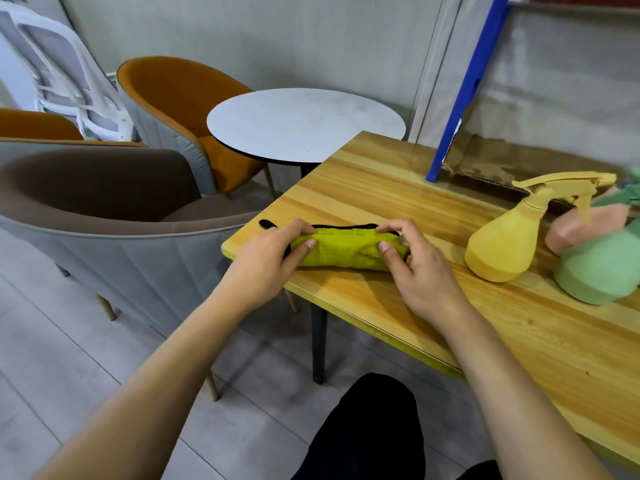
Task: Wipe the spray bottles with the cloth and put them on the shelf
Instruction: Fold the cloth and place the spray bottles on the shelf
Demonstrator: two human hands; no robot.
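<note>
While both hands are pressing on it, the cloth is lying rolled into a lime-green bundle near the corner of the wooden bench, a black edge showing behind it.

Left hand: curled over the roll's left end, thumb on top, fingers closing round it.
Right hand: cupping the roll's right end, thumb on the fabric, fingers bent over the far side.

Spray bottles, all unheld, standing on the bench to the right of the right hand:
- yellow bottle, nearest, trigger head pointing right;
- pink bottle, partly hidden behind it;
- green bottle, furthest right, its top blurred and cut off at the frame edge.

Blue post, leaning up beyond the bottles, possibly part of the shelf; the view is too cropped to tell.

Step in hand, by judgement: readying the cloth; no bottle is being wiped yet. Next move is calling for one hand to keep the cloth and the other to reach right for the yellow bottle.
</note>
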